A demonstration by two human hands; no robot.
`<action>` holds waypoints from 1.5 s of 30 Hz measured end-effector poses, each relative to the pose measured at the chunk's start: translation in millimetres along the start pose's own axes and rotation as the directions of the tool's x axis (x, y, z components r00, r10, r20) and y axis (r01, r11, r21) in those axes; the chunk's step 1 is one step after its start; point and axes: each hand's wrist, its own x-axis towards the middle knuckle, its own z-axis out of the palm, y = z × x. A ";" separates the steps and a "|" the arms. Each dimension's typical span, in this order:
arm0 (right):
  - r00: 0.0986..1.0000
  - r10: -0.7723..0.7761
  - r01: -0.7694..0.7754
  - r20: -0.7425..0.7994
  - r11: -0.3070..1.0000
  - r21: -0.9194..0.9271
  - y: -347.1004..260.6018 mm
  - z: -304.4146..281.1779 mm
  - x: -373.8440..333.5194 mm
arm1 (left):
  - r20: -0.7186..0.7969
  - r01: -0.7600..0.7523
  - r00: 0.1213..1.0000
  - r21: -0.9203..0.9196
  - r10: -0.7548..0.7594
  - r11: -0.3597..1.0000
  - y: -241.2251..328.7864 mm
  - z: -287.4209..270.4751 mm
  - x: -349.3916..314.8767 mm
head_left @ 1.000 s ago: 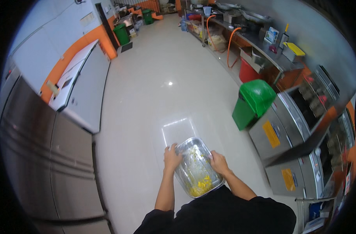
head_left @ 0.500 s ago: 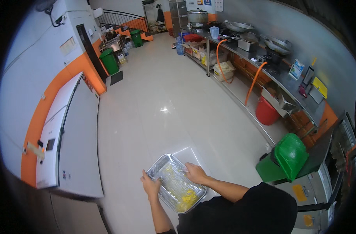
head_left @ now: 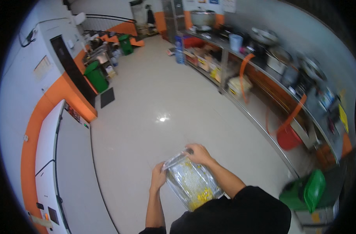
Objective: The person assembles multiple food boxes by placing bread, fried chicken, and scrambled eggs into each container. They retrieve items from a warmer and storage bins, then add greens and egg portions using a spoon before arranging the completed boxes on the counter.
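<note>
A shiny metal tray is held in front of my body, its near end partly hidden by my black clothing. Clear, glossy plastic film appears to lie over it. Small yellow food pieces gather toward the near end, with a few scattered farther up. My left hand is closed at the far left corner of the tray. At the far right corner my right hand grips the edge, where the film looks bunched. How much each hand holds of film or of rim cannot be told.
A long white chest freezer stands to the left. Along the right runs a steel worktable bearing pots and pans, with orange hoses and a red bucket below. A green bin stands near right. Pale tiled floor stretches ahead.
Both hands have shifted to the far end of the tray, the right one farther forward. The room has shifted in view, with the worktable and freezer appearing nearer.
</note>
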 end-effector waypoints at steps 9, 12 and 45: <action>0.993 0.021 -0.039 0.116 0.987 0.154 -95.6 65.9 426.0 | -0.295 0.081 0.934 -0.371 -0.201 0.925 -52.0 -177.1 296.6; 0.988 0.122 -0.132 0.097 0.986 0.102 -87.9 97.6 566.3 | -0.298 0.114 0.930 -0.328 -0.217 0.938 -106.5 -215.1 421.4; 0.880 0.134 -0.474 0.455 0.200 0.858 -9.6 394.7 1920.2 | -0.062 0.224 0.947 -0.575 -0.315 0.787 -455.9 -645.3 1714.7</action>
